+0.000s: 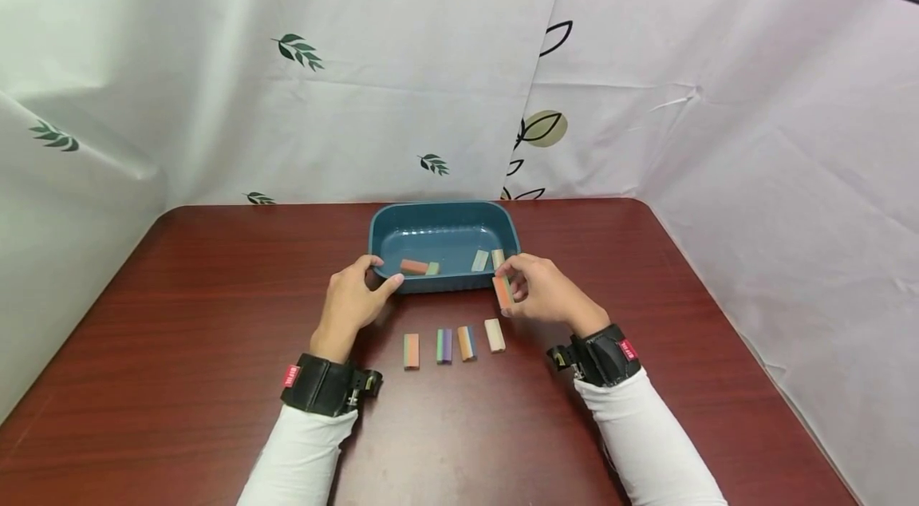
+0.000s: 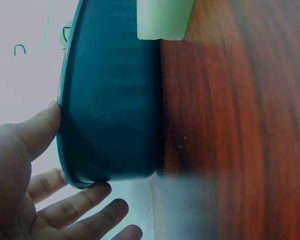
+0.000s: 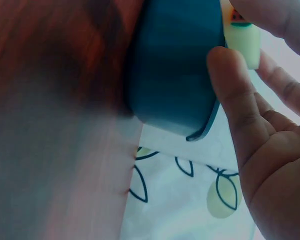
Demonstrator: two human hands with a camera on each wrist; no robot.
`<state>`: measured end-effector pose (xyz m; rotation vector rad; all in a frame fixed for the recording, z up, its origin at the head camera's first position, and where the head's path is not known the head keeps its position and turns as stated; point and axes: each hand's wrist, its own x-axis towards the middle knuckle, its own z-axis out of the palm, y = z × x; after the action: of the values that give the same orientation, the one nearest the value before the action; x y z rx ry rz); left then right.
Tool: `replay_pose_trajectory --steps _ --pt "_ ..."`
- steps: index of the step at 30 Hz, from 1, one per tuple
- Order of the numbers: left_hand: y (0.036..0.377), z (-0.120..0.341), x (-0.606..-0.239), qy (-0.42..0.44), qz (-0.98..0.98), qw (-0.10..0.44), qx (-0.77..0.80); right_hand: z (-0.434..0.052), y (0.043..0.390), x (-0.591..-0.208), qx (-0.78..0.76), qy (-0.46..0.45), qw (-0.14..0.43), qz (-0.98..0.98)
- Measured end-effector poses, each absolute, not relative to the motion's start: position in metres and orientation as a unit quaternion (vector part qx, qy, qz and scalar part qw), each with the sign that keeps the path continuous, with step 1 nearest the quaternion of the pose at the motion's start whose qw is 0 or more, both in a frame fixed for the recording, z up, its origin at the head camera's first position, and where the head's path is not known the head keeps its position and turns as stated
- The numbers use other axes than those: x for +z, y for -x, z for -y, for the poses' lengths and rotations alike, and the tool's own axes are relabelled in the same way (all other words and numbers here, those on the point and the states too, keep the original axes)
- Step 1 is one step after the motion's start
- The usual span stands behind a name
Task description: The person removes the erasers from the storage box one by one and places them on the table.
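At its front left corner, my left hand (image 1: 352,302) grips the rim of a dark blue rectangular dish (image 1: 445,282), thumb on the near side and fingers round the corner. In my right hand (image 1: 546,286), thumb and fingers pinch a small orange-and-green block (image 1: 502,293) by the dish's front right corner. The right wrist view shows that block's pale green end (image 3: 247,47) beside the dish rim, with a dark-speckled patch partly covered by fingers. Inside the dish lie an orange piece (image 1: 413,266), a green one (image 1: 433,269), a pale blue one (image 1: 479,260) and a cream one (image 1: 498,258).
In front of the dish, small blocks stand in a loose row: orange-green (image 1: 412,352), green-purple (image 1: 444,346), tan-blue (image 1: 467,344) and cream (image 1: 494,335). The reddish-brown table (image 1: 179,346) meets a white leaf-patterned curtain (image 1: 359,115) behind.
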<state>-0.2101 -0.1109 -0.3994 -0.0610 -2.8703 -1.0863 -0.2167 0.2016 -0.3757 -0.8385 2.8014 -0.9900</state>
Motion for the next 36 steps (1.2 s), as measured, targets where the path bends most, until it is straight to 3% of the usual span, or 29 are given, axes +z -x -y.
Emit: replay_pose_trajectory --steps 16,36 --pt "0.212 0.112 -0.402 0.016 0.94 0.025 -0.34 -0.211 0.211 -0.378 -0.256 0.228 0.109 -0.933" --pt "0.215 0.111 -0.402 0.016 0.941 0.023 -0.338 -0.197 0.209 -0.386 -0.178 0.205 0.153 -0.95"
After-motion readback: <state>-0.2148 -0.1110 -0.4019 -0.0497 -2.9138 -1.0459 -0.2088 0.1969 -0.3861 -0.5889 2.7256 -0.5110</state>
